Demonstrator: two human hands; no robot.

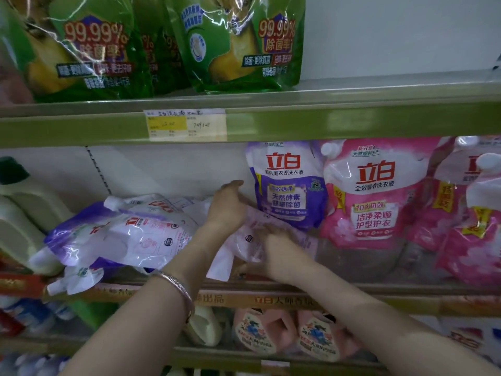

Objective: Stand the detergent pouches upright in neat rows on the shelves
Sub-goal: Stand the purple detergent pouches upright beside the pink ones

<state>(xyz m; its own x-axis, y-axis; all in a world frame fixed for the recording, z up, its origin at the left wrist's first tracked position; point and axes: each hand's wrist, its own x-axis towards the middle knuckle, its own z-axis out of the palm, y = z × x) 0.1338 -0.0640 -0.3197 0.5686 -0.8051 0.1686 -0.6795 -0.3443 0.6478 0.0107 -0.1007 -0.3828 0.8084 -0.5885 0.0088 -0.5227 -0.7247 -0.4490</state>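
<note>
The person stands close to the shelves, both arms reaching into the middle shelf (352, 291). Between the hands lies a pale pouch (230, 256), lilac and white, tilted on its back with its lower corner hanging over the shelf's front edge. The left hand (227, 206), with a metal bracelet (180, 290) on its wrist, is at the pouch's upper end, and its grip looks closed around that end. The right hand (276, 246) lies over the lower half of the same pouch, but it is blurred and I cannot tell whether its grip is clenched or only pressing flat.

Just left of the hands, a heap of purple-and-white pouches (116, 234) lies flat, spouts pointing left and stacked on one another, one drooping over the shelf edge. Beyond them stands a white bottle (19, 218) with a green cap.

Just right of the hands a purple pouch (288, 185) stands upright against the back, touching the pale pouch at its base. Beside it a pink pouch (375, 194) stands upright, with more pink pouches (471, 213) crowding the right end.

On the top shelf, green pouches (238, 47) stand in a row above a price label (185, 124). Below, pink bottles (287, 335) sit on the lower shelf.
</note>
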